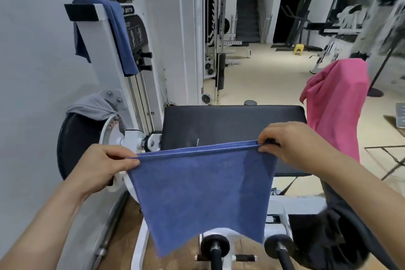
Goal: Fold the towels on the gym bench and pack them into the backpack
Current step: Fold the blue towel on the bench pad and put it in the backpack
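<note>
I hold a blue towel (201, 193) stretched out in the air in front of the black bench pad (232, 123). The towel is doubled over, with two edges together along the top, and it hangs down freely. My left hand (107, 166) pinches its top left corner. My right hand (289, 144) pinches its top right corner. A black backpack (328, 239) sits low at the right, below my right forearm. Other towels hang nearby: a darker blue one (118, 35) over the white machine frame, a grey one (94, 107) on the weight plate, a pink one (337, 103) at the right.
A white machine frame (109, 68) and a black weight plate (74, 138) stand close on the left. Two black roller pads (215, 245) stick out below the towel. Beige floor with other gym machines, a yellow stool (299, 48) and stairs lies beyond the bench.
</note>
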Tool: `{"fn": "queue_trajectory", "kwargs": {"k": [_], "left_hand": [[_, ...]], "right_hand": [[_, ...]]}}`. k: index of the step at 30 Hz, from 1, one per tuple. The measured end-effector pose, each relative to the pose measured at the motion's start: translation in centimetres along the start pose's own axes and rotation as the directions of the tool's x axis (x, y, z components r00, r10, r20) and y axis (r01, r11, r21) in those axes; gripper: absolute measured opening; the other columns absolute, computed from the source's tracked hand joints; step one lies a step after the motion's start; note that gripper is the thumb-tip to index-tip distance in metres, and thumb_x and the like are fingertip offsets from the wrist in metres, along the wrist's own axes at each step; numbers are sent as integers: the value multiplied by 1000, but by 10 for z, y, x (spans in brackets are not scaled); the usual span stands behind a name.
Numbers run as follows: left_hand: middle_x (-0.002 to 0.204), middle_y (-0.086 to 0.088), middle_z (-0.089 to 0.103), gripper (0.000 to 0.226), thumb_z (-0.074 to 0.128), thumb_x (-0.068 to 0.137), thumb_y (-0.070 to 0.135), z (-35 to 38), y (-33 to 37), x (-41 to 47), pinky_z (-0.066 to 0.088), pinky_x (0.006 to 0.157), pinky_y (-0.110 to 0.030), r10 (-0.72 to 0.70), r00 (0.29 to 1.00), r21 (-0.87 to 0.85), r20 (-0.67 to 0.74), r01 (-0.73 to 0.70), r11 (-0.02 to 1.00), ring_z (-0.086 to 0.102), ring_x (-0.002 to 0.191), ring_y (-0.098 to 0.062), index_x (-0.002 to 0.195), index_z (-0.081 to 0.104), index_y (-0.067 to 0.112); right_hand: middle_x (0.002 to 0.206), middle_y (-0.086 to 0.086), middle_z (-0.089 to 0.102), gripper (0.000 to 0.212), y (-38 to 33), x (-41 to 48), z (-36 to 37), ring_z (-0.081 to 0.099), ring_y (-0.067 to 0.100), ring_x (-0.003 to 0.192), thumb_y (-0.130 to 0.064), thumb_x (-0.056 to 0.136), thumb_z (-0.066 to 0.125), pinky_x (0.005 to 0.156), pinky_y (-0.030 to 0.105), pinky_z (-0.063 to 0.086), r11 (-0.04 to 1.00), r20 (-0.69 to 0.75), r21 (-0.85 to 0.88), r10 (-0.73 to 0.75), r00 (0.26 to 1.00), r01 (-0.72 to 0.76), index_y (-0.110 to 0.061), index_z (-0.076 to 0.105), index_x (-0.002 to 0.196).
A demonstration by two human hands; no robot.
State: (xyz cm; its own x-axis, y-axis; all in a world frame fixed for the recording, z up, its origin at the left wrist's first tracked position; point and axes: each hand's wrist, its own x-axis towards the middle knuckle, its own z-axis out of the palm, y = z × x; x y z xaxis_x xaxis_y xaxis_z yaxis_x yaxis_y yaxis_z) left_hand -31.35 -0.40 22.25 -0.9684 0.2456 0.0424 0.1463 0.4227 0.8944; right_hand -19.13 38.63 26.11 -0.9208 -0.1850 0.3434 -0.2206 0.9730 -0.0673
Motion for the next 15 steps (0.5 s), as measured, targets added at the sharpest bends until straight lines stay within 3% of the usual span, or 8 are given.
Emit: {"fn": "queue_trajectory", "kwargs": {"k": [2, 5, 9, 12, 15], "left_hand": [[79, -8, 73, 7, 83, 73, 11, -1, 2, -8, 42, 70, -42, 34, 999, -2, 38, -34, 999, 52, 70, -24, 71, 79, 17], [82, 3, 73, 27, 69, 84, 1, 2, 4, -18, 44, 71, -37, 107, 990, 27, 95, -110, 994, 59, 74, -17, 69, 79, 21], [76, 13, 74, 45, 71, 79, -7, 16, 5, -15, 47, 62, -7, 128, 991, -54, -24, -129, 990, 63, 66, 5, 60, 77, 34], [70, 17, 73, 49, 73, 80, -4, 29, 6, -4, 46, 58, -4, 123, 987, -57, -102, -129, 990, 62, 60, 7, 61, 75, 41], [69, 12, 74, 39, 73, 79, -5, 41, 10, 9, 47, 55, -6, 104, 987, -63, -125, -113, 992, 66, 62, -1, 63, 77, 30]], "right_hand": [[82, -8, 66, 4, -6, -10, -3, 60, 17, 74, -21, 83, 73, 65, 30, 42, 999, -23, 23, 34, 999, -34, -20, 72, 87], [76, -11, 64, 9, -8, -22, -9, 57, 12, 69, -12, 83, 74, 65, 29, 45, 990, -51, 106, 95, 994, -89, -20, 70, 84], [64, -21, 63, 14, -8, -26, -12, 59, 0, 57, -7, 87, 68, 55, 8, 39, 887, -49, 397, 277, 960, -236, -20, 68, 80], [55, -17, 61, 19, 2, -18, -9, 53, 5, 42, -12, 82, 75, 47, 11, 40, 815, -32, 510, 336, 941, -273, -24, 67, 70], [51, -12, 60, 19, 19, -4, -6, 50, 4, 41, -15, 77, 80, 47, 12, 40, 780, -2, 546, 368, 930, -307, -22, 68, 65]]}}
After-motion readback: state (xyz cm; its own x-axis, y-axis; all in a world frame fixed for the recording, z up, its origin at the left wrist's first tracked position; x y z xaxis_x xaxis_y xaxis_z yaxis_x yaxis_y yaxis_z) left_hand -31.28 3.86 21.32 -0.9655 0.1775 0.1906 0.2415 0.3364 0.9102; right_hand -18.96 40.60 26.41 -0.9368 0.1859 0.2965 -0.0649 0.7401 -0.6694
